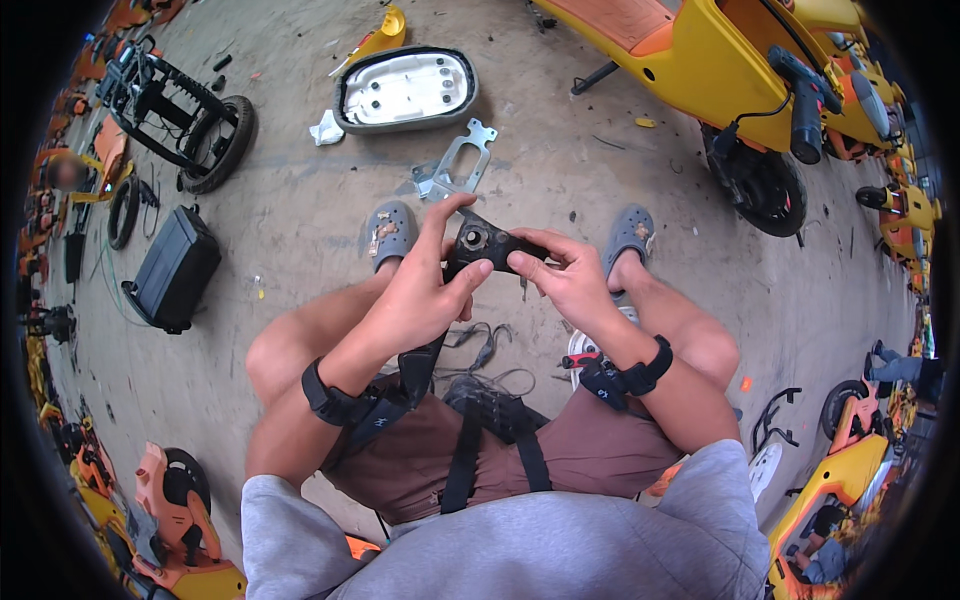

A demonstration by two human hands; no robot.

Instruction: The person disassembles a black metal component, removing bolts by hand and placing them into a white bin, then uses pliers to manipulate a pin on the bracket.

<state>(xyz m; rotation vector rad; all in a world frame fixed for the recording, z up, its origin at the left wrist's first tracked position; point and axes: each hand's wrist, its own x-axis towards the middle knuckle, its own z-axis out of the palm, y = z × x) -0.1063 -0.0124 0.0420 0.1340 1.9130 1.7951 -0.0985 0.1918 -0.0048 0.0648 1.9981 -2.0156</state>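
Observation:
A black part [482, 240], shaped like a bracket with a round bolt or bushing near one end, is held up between both hands above the floor, in front of my knees. My left hand [430, 282] grips its left end, with the thumb on its near side and the index finger raised along the far side. Closed on the right end is my right hand [568, 272], thumb and fingers pinching it. Just beyond the hands, a silver metal bracket plate [482, 140] lies on the concrete. What the palms cover of the black part is hidden.
An upturned scooter seat [345, 108] lies ahead. To the left are a black case [178, 268], a loose tyre [123, 212] and a scooter frame with wheel [240, 125]. A yellow scooter [690, 60] stands ahead right. Cords [485, 350] lie between my legs. Other people are at right.

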